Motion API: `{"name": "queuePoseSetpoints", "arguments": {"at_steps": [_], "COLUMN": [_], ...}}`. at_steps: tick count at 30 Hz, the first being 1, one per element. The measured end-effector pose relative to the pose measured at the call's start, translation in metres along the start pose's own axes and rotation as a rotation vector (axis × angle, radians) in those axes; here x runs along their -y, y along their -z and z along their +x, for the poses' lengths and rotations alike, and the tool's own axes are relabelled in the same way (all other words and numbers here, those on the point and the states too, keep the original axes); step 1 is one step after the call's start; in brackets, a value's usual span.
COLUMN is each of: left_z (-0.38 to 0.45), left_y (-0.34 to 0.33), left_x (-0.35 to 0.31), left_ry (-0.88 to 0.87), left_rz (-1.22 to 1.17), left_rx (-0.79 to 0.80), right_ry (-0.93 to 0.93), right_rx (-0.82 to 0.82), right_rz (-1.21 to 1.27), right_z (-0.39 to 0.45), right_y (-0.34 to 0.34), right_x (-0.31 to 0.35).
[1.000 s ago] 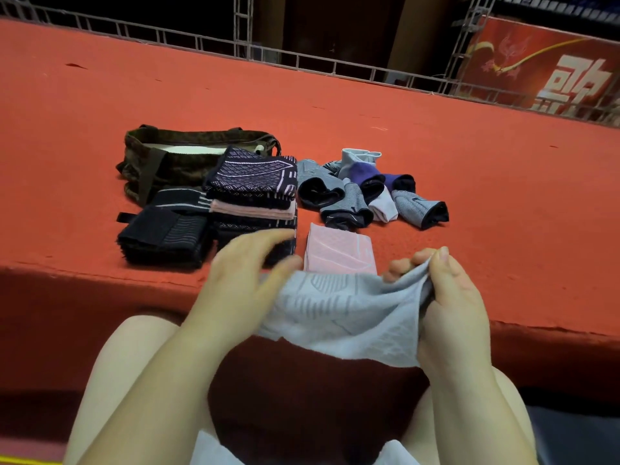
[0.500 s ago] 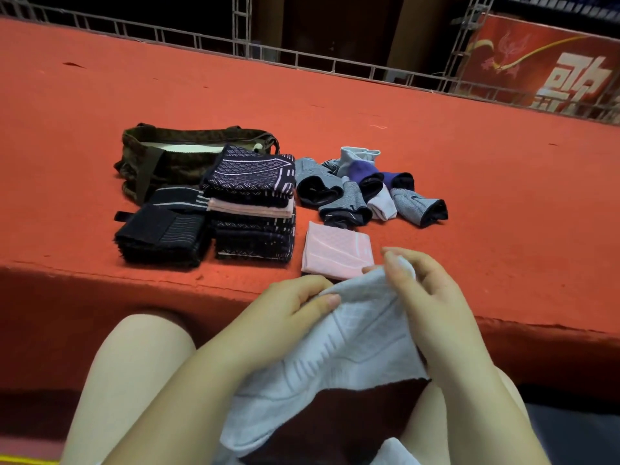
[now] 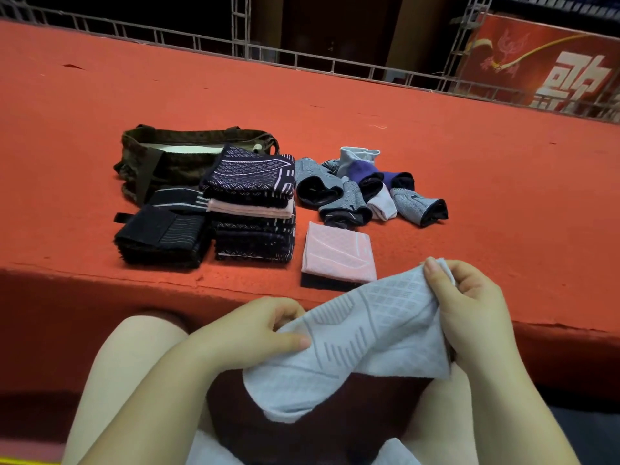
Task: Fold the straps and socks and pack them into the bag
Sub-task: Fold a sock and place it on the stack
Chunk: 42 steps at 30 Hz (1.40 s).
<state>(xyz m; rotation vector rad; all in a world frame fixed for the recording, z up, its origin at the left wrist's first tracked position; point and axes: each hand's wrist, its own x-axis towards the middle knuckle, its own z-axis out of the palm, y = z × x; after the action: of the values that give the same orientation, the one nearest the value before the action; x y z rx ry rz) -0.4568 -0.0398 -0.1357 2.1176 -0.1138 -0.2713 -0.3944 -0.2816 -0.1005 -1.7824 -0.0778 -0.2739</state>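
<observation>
A: Start at the hands. What have they got?

B: Both are on one pale grey strap (image 3: pixel 362 344), a patterned knit band held above the lap, in front of the edge of the red platform (image 3: pixel 436 135). The right hand (image 3: pixel 476 317) has its fingers curled over the strap's upper right end, thumb on top, pinching it. The left hand (image 3: pixel 255 330) grips the lower left part, thumb laid across the fabric with the other fingers tucked beneath.

A: How does the strap lie between them?

B: It slopes up from the left hand to the right, and its bottom edge sags loose below both.

A: And beyond the hands?

B: Just past the right hand, on the platform near its edge, lies a folded pink strap (image 3: pixel 339 253) on something dark. Farther out from the left hand is a stack of folded dark straps (image 3: pixel 251 209) with one pink layer in it, and beside that stack, farther left, a folded black strap (image 3: pixel 161 233).

A: The socks?

B: A loose heap of socks (image 3: pixel 365 189), grey, purple and white, sits beyond the pink strap. Farthest from the left hand, behind the stacks, is the olive bag (image 3: pixel 174 156), its mouth open with a pale lining showing.
</observation>
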Motion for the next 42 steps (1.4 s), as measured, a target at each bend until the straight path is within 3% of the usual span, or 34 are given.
{"name": "queuePoseSetpoints", "arguments": {"at_steps": [5,10,14,18,20,23,24,27,30,33,36,42], "left_z": [0.006,0.014,0.022,0.029,0.030,0.028,0.027,0.023,0.020,0.017,0.014,0.010], "left_y": [0.012,0.013,0.009,-0.005,-0.010,-0.011,-0.011,-0.012,-0.012,-0.018,-0.027,-0.014], "left_x": [0.002,0.005,0.004,-0.002,-0.003,-0.004,-0.005,-0.011,-0.016,-0.017,-0.016,-0.020], "left_ry": [-0.014,-0.023,-0.046,-0.052,-0.071,-0.164,-0.203,-0.283,-0.287,-0.217,-0.140,-0.122], "left_rz": [0.063,-0.255,-0.755,-0.707,-0.669,-0.588,-0.561,-0.507,-0.584,-0.718,-0.674,-0.809], "left_rx": [-0.220,-0.524,-0.443,-0.484,-0.504,-0.527,-0.526,-0.539,-0.601,-0.497,-0.359,-0.389], "right_ry": [0.011,0.032,0.092,0.041,0.159,0.596,0.643,0.568,0.538,0.413,0.367,0.177], "right_rx": [-0.064,-0.112,-0.157,-0.044,0.042,0.178,0.267,0.496,0.486,0.534,0.507,0.501], "right_rz": [-0.072,-0.134,-0.240,-0.478,-0.563,-0.694,-0.717,-0.701,-0.556,-0.409,-0.430,-0.378], "right_z": [0.018,0.048,0.079,0.088,0.077,0.051,0.044,0.035,0.030,0.025,0.023,0.019], "right_y": [0.007,0.015,0.018,0.004,-0.011,-0.033,-0.039,-0.049,-0.050,-0.050,-0.049,-0.045], "right_x": [-0.017,-0.029,-0.031,-0.032,-0.028,-0.017,-0.015,-0.009,-0.006,-0.001,0.003,0.002]}}
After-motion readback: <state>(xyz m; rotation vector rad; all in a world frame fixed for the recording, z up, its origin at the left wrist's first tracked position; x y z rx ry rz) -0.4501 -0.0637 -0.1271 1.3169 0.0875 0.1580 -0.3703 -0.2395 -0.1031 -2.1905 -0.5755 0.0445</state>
